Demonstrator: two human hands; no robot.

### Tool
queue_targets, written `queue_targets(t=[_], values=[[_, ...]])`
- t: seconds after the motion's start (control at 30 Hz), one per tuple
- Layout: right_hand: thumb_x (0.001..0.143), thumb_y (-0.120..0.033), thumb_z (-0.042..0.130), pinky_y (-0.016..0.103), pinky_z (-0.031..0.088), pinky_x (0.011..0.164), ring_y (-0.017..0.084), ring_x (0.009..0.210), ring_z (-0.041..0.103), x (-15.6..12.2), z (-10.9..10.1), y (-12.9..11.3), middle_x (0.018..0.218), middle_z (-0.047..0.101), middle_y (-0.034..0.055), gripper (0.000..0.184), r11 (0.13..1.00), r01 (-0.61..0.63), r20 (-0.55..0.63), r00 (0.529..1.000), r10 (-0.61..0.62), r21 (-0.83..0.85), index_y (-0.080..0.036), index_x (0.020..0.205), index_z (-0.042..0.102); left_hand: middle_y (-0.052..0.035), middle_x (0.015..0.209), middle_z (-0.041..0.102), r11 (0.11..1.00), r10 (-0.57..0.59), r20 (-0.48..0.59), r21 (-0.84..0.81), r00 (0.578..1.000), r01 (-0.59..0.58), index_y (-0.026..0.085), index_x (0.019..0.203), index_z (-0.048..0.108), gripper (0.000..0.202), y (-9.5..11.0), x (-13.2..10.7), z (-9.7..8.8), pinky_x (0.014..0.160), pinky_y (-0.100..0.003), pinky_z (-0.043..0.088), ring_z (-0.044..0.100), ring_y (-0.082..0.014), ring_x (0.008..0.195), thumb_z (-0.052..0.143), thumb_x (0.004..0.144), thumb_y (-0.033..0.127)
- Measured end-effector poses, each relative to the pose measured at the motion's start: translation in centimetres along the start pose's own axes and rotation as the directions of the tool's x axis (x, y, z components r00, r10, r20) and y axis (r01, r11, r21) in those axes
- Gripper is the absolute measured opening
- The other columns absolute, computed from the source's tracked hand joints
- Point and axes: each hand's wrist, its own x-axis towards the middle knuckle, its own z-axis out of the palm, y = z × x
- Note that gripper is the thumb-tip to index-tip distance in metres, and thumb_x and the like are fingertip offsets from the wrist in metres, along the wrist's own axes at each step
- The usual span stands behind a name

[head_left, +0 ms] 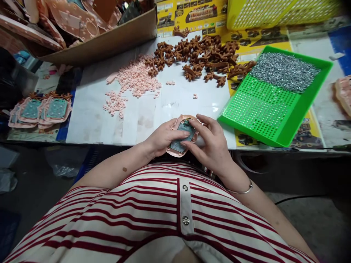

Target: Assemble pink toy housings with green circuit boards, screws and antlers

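Observation:
A pink plastic shell (175, 153) with a grey-green plate (177, 146) set in it is held near the table's front edge, in front of my body. My left hand (163, 138) grips the shell's left side, its thumb lying across the plate. From the right, my right hand (213, 143) closes on the shell, with the index fingertip near its upper part and the thumb on the plate's lower right. A few thin wires (188, 119) show at the plate's top. The undersides of the shell and the fingers beneath it are hidden.
Small pink pieces (138, 78) and brown branch-like parts (203, 54) lie heaped ahead. A green tray (297, 126) of metal screws stands right, a yellow basket (255, 16) behind it. Left are similar shells (45, 109) and a cardboard box (109, 38) of pink parts.

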Motion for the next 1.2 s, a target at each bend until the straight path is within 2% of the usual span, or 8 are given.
queue_targets(t=[0.1,0.23,0.33,0.47,0.93,1.2], values=[[0.09,-0.045,0.069,0.055,0.054,0.101,0.032,0.124,0.061,0.2,0.0,0.4,0.134,0.06,0.0167,0.053,0.997,-0.034,-0.009,0.999,0.035,0.069,-0.027,0.138,0.059,-0.0016,0.087,0.069,1.0,-0.016,-0.017,-0.027,1.0,0.016,0.016,0.112,0.062,0.043,0.2,0.1,0.1,0.071,-0.026,0.05,0.066,-0.0139,0.077,0.076,0.072,0.016],[0.096,-0.038,0.061,0.051,0.055,0.102,0.026,0.12,0.064,0.8,-0.5,0.7,0.125,0.067,0.0107,0.034,0.963,-0.179,0.006,0.983,0.181,0.201,-0.03,0.128,0.068,0.0003,0.087,0.069,0.997,-0.018,-0.056,-0.079,0.998,0.013,0.017,0.11,0.061,0.044,0.4,0.4,0.0,0.072,-0.027,0.052,0.066,-0.013,0.073,0.079,0.07,0.017],[0.092,-0.04,0.067,0.049,0.055,0.102,0.025,0.116,0.065,1.1,-0.9,0.8,0.121,0.07,0.0081,0.033,0.951,-0.228,0.055,0.974,0.222,0.21,-0.031,0.123,0.071,-0.0003,0.09,0.07,0.996,-0.026,-0.062,-0.086,0.998,0.021,0.016,0.11,0.061,0.045,0.5,0.5,-0.1,0.074,-0.027,0.052,0.066,-0.0128,0.075,0.079,0.069,0.015],[0.088,-0.044,0.071,0.048,0.056,0.099,0.026,0.112,0.066,1.1,-0.8,0.9,0.12,0.071,0.0081,0.037,0.957,-0.223,0.068,0.974,0.214,0.187,-0.03,0.122,0.071,-0.0018,0.093,0.071,0.997,-0.023,-0.064,-0.071,0.998,0.018,0.015,0.113,0.06,0.048,0.5,0.5,-0.1,0.077,-0.027,0.051,0.066,-0.0141,0.08,0.079,0.069,0.015],[0.086,-0.04,0.074,0.045,0.056,0.091,0.025,0.103,0.068,0.9,0.3,1.2,0.111,0.073,0.006,0.032,0.958,-0.161,-0.038,0.984,0.174,0.236,-0.03,0.116,0.071,-0.001,0.09,0.07,1.0,-0.016,-0.079,-0.023,0.997,0.014,0.014,0.109,0.061,0.045,0.5,0.6,-0.2,0.075,-0.024,0.05,0.065,-0.0126,0.078,0.078,0.067,0.017],[0.09,-0.045,0.069,0.05,0.057,0.093,0.027,0.106,0.067,0.8,0.6,1.5,0.113,0.071,0.0074,0.035,0.975,-0.12,-0.034,0.991,0.128,0.186,-0.031,0.122,0.068,-0.0011,0.091,0.07,1.0,0.012,-0.131,0.026,0.991,-0.009,0.015,0.107,0.062,0.044,0.5,0.4,0.2,0.076,-0.026,0.053,0.066,-0.0129,0.077,0.08,0.067,0.018]])
